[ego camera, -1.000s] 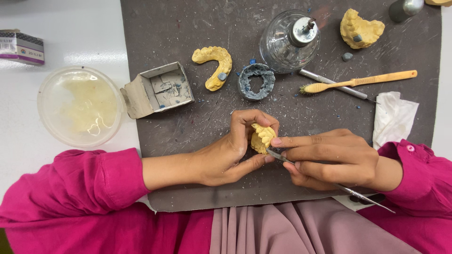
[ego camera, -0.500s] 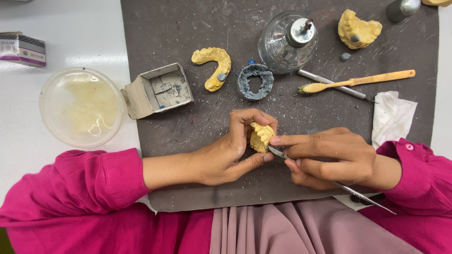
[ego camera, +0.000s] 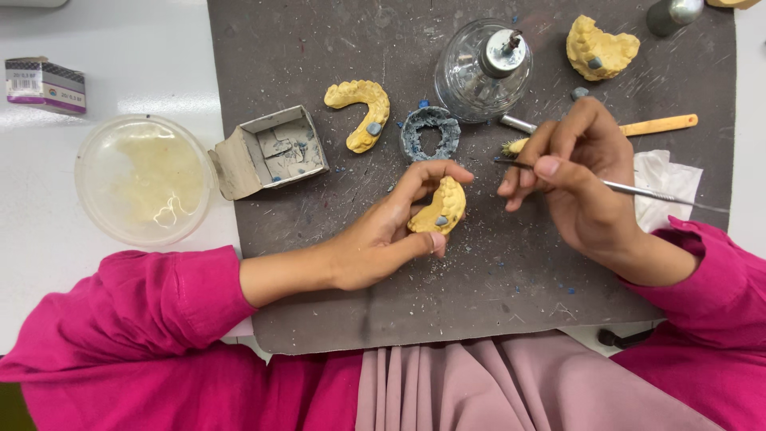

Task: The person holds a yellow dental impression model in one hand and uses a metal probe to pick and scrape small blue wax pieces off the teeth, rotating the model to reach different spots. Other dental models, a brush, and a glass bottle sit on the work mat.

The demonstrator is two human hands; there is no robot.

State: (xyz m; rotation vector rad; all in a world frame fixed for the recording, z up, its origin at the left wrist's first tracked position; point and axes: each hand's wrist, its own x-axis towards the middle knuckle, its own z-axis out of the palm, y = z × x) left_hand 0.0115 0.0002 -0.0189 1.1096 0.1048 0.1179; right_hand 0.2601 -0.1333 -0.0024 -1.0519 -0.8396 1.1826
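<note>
- Your left hand (ego camera: 383,231): fingers curled around a yellow dental cast (ego camera: 439,207), thumb under it and fingertips over its top edge, held just above the grey work mat (ego camera: 335,271).
- Your right hand (ego camera: 578,172): fingers pinched on a thin metal carving tool (ego camera: 638,190), tip pointing left, near the cast but apart from it.
- Behind the held cast: blue-grey wax ring (ego camera: 431,134); second yellow arch cast (ego camera: 361,112) with a blue dab, to the ring's left.
- Glass spirit lamp (ego camera: 483,70), metal cap, at the mat's upper middle.
- Third yellow cast (ego camera: 600,48), upper right.
- Wooden-handled brush (ego camera: 654,125), partly hidden by your right hand.
- Small open cardboard box (ego camera: 267,152) on the mat's left edge.
- Clear round dish (ego camera: 144,179) on the white table, left of the mat.
- White tissue (ego camera: 662,187) on the mat's right edge.
</note>
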